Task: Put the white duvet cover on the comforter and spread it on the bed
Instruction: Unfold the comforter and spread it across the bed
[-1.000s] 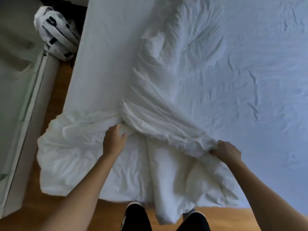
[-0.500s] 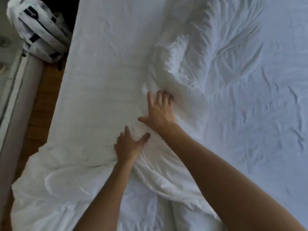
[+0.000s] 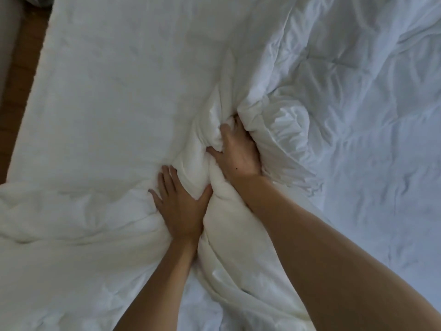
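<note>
Bedroom in somebody's home, pretty clearly

A big bed [image 3: 107, 91] is taking up nearly the whole head view, and white bedding is lying all over it: a flat stretch on the left, a rumpled white duvet cover [image 3: 358, 115] wrinkling across the right, and a puffy bunched comforter [image 3: 238, 235] running down the middle. Brown wooden floor [image 3: 21, 68] is peeking out along the left edge, next to a pale grey bit of furniture or wall [image 3: 9, 32], can't tell which.
</note>
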### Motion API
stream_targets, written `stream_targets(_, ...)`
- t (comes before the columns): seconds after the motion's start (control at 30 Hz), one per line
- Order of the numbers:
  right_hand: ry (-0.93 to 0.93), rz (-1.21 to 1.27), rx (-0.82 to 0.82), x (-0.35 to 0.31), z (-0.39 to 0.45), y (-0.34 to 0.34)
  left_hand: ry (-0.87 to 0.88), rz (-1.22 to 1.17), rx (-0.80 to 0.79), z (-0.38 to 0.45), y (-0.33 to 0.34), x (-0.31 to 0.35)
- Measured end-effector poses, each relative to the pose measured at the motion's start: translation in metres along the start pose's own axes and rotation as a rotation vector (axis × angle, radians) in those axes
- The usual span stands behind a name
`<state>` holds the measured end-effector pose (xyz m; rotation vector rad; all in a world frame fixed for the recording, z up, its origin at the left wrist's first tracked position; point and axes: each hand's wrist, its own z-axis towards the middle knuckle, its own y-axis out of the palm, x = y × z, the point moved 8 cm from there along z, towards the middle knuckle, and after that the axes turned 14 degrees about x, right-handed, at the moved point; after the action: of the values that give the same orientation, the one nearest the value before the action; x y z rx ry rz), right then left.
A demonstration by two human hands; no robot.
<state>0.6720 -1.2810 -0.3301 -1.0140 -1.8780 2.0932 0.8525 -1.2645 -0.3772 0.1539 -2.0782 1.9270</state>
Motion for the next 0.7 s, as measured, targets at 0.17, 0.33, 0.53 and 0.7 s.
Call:
stream_targets(0.17,-0.024,0.000,0.041,-0.004,0.002,-0.003,0.013,-0.055,0.054,-0.001,-0.002,-0.001)
stream_targets(0.33,-0.006,-0.026,0.064,-0.009,-0.003,-0.037,-0.029,-0.158,0.042,-0.004,-0.024,0.005)
stream_targets(0.53,0.101,0.083,0.172,0.048,-0.049,-0.165,-0.169,-0.340,0.003,-0.049,-0.081,0.000)
stream_targets(0.7,0.434,0.114,0.419,0.190,-0.172,-0.291,0.129,-0.067,-0.046,-0.079,-0.099,0.021)
